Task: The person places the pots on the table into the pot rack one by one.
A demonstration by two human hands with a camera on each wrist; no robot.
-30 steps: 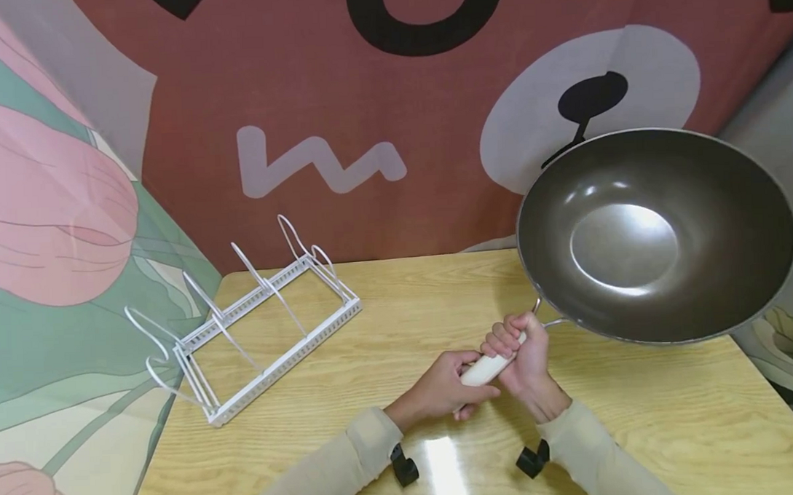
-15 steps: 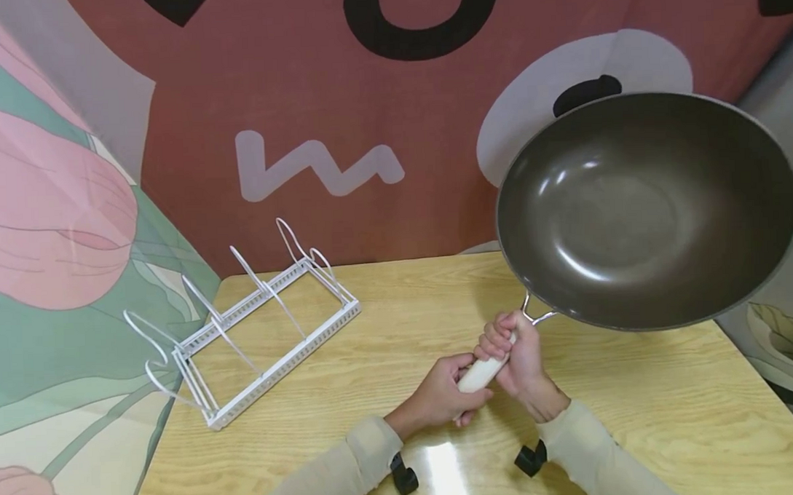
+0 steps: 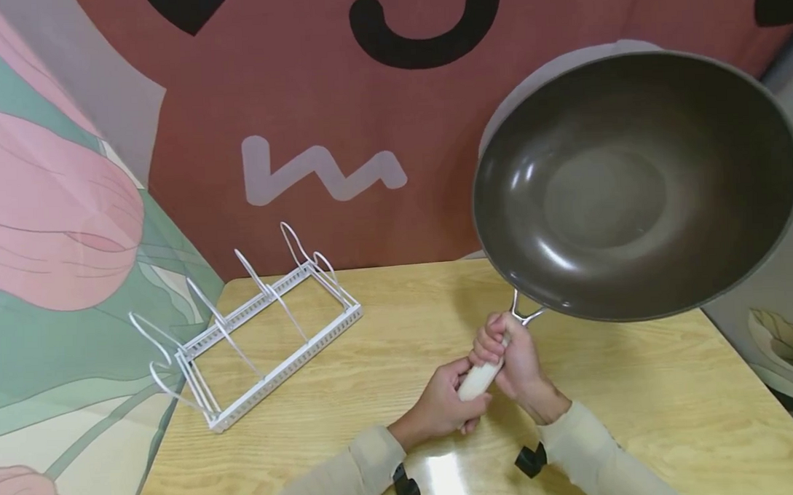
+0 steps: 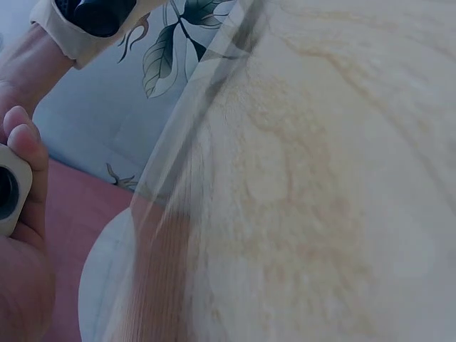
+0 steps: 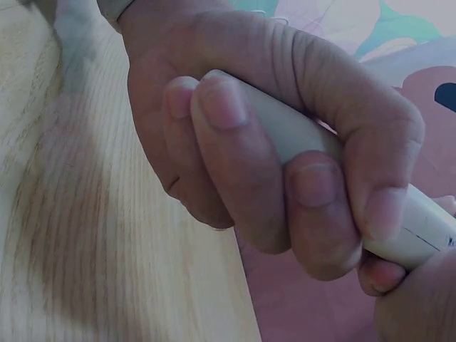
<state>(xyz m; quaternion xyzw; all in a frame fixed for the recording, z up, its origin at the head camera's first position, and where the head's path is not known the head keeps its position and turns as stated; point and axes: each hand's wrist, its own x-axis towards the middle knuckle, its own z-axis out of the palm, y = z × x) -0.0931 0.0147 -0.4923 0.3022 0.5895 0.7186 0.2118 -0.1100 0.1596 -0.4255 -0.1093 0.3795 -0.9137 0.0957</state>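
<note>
A large wok [image 3: 630, 174] with a dark brown inside and a pale handle [image 3: 480, 379] is held up over the table, its inside tilted toward me. My right hand [image 3: 513, 356] grips the handle close to the metal neck. Lower down, my left hand [image 3: 441, 406] curls round the handle's end. The right wrist view shows the left hand [image 5: 271, 135] with bent fingers about the handle [image 5: 420, 228], and part of the right hand [image 5: 420, 299] at the lower right. In the left wrist view, the handle's end [image 4: 21, 189] shows at the left edge.
A white wire rack [image 3: 269, 346] with several upright loops stands at the left on the wooden table [image 3: 386, 335]. Behind the table hangs a red patterned cloth [image 3: 339, 96]. A floral cloth [image 3: 54, 216] covers the left side.
The wok has risen and shifted slightly left, its inside turning further toward me. Both hands keep their hold on the handle and have moved a little left. The rack stays put.
</note>
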